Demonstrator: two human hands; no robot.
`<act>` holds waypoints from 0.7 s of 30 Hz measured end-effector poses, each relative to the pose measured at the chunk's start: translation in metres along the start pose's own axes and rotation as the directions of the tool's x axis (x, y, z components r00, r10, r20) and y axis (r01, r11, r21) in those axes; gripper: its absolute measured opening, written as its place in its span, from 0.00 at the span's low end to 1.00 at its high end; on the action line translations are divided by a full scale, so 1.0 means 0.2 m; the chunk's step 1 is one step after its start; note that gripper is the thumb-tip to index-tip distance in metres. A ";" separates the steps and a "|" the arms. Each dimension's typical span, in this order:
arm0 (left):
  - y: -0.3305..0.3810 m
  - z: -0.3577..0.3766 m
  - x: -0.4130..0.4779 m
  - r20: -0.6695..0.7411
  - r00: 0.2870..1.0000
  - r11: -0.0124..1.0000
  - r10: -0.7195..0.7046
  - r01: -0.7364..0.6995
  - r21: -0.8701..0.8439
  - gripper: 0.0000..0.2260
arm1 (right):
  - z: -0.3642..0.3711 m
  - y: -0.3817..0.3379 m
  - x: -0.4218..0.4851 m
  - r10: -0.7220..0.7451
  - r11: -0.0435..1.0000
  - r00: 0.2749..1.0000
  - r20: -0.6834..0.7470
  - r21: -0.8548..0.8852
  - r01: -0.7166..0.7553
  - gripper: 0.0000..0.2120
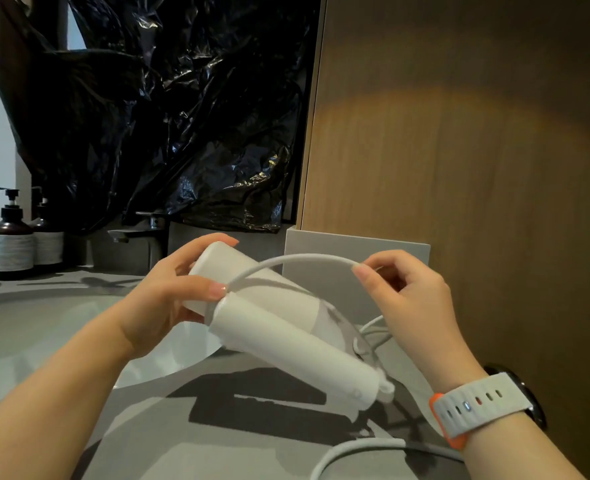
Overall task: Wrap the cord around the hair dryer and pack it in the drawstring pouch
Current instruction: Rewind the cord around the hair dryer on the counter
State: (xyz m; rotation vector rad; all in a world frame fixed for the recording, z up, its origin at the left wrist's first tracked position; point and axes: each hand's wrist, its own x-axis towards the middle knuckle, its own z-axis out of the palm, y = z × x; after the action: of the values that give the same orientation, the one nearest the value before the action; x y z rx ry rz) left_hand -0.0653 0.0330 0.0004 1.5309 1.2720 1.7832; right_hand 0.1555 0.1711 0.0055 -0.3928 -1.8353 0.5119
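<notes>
1. I'm at a grey patterned desk (217, 452) with a basin (44, 327) below my left hand (162, 299). Black plastic sheeting (182, 116) hangs beyond both hands, and a wooden panel (477, 168) stands past my right hand (411, 299).
2. My left hand grips the white hair dryer (286, 337), held between my hands above the desk. Its thumb pins the cord (300, 259) against the body.
3. My right hand pinches the cord, which arches from that thumb to these fingers.
4. To wrap well, I'd hold the loop taut, lay the turns side by side, and feed in the slack lying under my right wrist.
5. I see no pouch.
</notes>
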 end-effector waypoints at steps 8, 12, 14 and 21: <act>-0.04 0.03 -0.02 -0.002 0.996 0.966 -0.086 0.083 -0.244 0.30 | 0.04 0.07 0.01 0.141 0.984 0.989 0.042 0.101 -0.144 0.09; -0.04 0.10 -0.02 0.024 0.993 0.934 -0.118 0.119 -0.337 0.14 | 0.08 0.07 -0.01 0.312 0.929 0.949 0.039 0.198 -0.314 0.14; -0.04 0.13 -0.02 0.057 0.990 0.915 -0.132 0.144 -0.377 0.22 | 0.09 0.08 -0.03 0.253 0.962 0.963 0.088 0.078 -0.260 0.14; -0.04 0.14 0.02 -0.117 0.934 0.746 -0.337 0.189 -0.638 0.19 | 0.18 0.12 -0.04 0.194 0.975 0.944 0.267 -0.154 -0.157 0.11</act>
State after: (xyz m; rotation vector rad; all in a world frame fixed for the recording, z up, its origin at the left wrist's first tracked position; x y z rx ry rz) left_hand -0.0413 0.0500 -0.0068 0.7506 0.8017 1.9478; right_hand 0.1230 0.1818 -0.0228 -0.6033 -2.1268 0.5951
